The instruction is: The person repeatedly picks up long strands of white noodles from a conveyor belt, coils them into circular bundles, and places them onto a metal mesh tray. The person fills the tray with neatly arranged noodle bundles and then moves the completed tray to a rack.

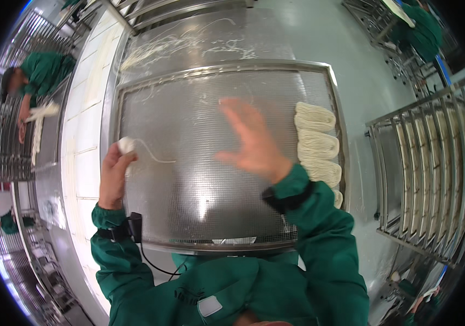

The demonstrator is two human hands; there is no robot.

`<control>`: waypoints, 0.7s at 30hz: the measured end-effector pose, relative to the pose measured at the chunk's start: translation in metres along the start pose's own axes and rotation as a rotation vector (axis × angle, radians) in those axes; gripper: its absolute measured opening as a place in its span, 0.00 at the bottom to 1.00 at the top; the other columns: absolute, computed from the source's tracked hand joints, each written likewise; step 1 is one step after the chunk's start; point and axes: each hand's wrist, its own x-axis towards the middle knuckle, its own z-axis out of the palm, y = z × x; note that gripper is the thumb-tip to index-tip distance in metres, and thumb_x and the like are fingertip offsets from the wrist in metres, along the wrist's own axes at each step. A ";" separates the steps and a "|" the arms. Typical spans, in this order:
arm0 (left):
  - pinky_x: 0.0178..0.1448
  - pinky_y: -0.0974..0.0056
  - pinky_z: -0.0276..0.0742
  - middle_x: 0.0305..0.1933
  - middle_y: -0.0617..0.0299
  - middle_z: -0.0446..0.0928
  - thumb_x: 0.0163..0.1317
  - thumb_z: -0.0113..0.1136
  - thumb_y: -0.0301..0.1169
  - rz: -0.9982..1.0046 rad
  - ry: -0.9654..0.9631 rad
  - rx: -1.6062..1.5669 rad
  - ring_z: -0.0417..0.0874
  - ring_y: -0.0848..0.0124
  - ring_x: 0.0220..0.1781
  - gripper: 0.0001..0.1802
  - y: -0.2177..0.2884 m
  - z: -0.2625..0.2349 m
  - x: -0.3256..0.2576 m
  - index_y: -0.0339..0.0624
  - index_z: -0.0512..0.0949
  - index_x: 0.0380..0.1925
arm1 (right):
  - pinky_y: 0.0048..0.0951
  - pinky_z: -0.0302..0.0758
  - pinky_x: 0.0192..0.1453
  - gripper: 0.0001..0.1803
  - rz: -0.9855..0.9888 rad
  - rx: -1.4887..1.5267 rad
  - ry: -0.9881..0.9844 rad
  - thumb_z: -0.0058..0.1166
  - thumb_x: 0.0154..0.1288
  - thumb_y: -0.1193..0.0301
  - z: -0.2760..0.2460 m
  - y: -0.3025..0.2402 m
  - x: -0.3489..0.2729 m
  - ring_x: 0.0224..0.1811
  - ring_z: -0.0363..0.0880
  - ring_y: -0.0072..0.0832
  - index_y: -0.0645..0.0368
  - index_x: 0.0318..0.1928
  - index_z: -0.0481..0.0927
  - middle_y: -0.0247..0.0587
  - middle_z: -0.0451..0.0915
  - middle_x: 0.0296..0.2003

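My left hand (114, 176) is over the left side of a shallow metal mesh tray (232, 67). Its fingers and thumb pinch a small wad of white noodles (126, 144), and one loose strand trails from it to the right above the mesh. Over the middle of the tray, my right hand (254, 142) is slightly blurred, with fingers spread and nothing in it. Several folded noodle bundles (318, 145) lie in a column along the tray's right edge; my right sleeve partly covers the nearest one.
Loose noodle scraps (161, 50) litter the metal surface beyond the tray. A white conveyor belt (83, 146) runs along the left, and past it a co-worker in green (47, 70) handles noodles. A wheeled rack (425, 174) loaded with trays stands at the right.
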 end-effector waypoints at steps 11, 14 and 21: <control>0.49 0.64 0.76 0.33 0.64 0.76 0.73 0.54 0.24 -0.034 -0.530 -0.862 0.76 0.73 0.35 0.05 0.080 0.260 0.131 0.36 0.76 0.44 | 0.48 0.76 0.51 0.16 0.185 -0.561 0.090 0.55 0.60 0.79 -0.100 0.159 0.015 0.47 0.80 0.46 0.56 0.49 0.77 0.42 0.78 0.39; 0.43 0.64 0.76 0.31 0.63 0.75 0.71 0.54 0.24 -0.124 -0.463 -0.846 0.75 0.73 0.32 0.02 0.048 0.305 0.171 0.37 0.75 0.39 | 0.45 0.77 0.49 0.09 0.156 -0.608 0.119 0.55 0.61 0.79 -0.129 0.216 -0.006 0.48 0.79 0.46 0.57 0.42 0.78 0.43 0.77 0.39; 0.38 0.66 0.74 0.30 0.62 0.76 0.65 0.56 0.24 -0.139 -0.443 -0.313 0.77 0.72 0.33 0.06 0.047 0.347 0.191 0.33 0.76 0.39 | 0.48 0.77 0.55 0.12 0.306 -0.514 0.095 0.52 0.61 0.82 -0.126 0.244 -0.037 0.52 0.77 0.51 0.61 0.46 0.80 0.50 0.78 0.46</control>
